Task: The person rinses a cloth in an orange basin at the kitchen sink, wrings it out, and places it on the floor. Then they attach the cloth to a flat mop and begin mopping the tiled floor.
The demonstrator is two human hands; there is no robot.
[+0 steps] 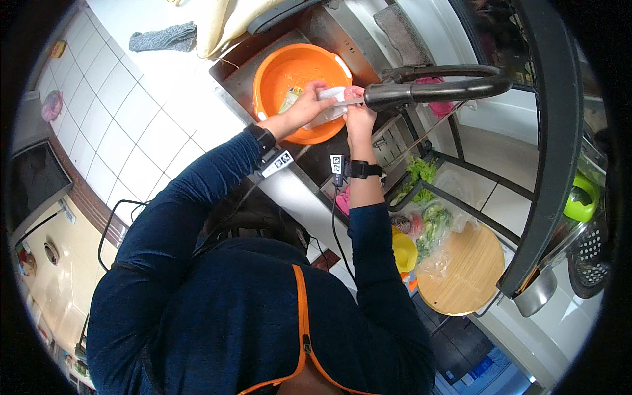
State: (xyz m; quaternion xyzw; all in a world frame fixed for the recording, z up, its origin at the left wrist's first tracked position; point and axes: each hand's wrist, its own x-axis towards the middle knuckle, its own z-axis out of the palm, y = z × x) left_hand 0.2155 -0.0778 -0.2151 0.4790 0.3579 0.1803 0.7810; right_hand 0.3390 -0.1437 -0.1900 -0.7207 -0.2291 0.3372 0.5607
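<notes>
An orange plastic basin [262,74] sits in a stainless steel sink [340,42]. Over it, my left hand [308,104] and my right hand [360,116] grip a white, partly translucent item [332,94] between them; whether it is a bag or a container I cannot tell. A stream of water [349,102] runs onto it from a dark faucet [390,95], whose spout end is close to my right hand. Inside the basin, beside my left hand, lies a packet with green and yellow print [290,98], partly hidden by that hand.
A dark folded cloth [163,37] and long pale radishes [212,24] lie on the white counter left of the sink. On the right, a black metal rack [548,148] arches above a round wooden board [464,271], bagged greens [434,227] and a yellow cup [404,251].
</notes>
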